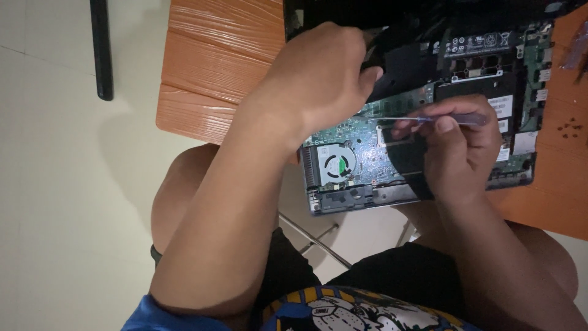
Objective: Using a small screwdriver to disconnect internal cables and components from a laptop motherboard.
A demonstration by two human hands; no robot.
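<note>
Green circuit board glints inside my opened laptop [422, 122] on the orange ribbed bench [208, 67]. My right hand [462, 153] fingers pinch a slim screwdriver [429, 119] above it; my left hand [318, 73] grips its black top edge.

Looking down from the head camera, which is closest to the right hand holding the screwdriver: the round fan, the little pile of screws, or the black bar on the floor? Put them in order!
From the right hand:
1. Round fan, inside the opened laptop, just left of the hand.
2. Little screws, on the orange table to the hand's right, slightly farther.
3. Black bar, on the floor at far left, farthest.
</note>
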